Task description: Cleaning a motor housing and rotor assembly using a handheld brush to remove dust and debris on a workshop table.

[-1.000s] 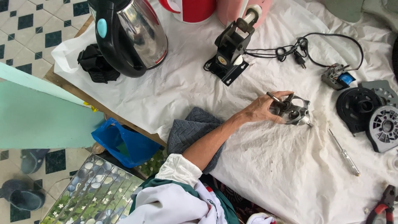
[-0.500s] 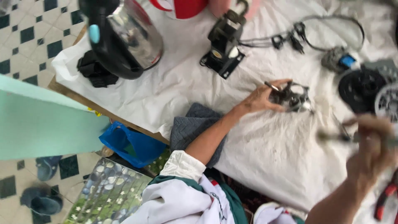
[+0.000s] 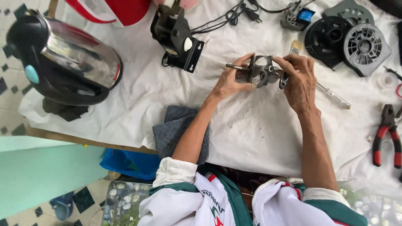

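Gripping grey metal motor core (image 3: 258, 72) (shaft poking left): left hand (image 3: 229, 81), right hand (image 3: 298, 77) both pinching it.

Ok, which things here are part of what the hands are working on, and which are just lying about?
In hand:
left hand
right hand
metal motor assembly

Lying about:
electric kettle
pliers
screwdriver
black fan housings
grey cloth

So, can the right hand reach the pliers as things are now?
Probably yes, once freed: the right hand grips the motor part, and only bare cloth lies between it and the pliers.
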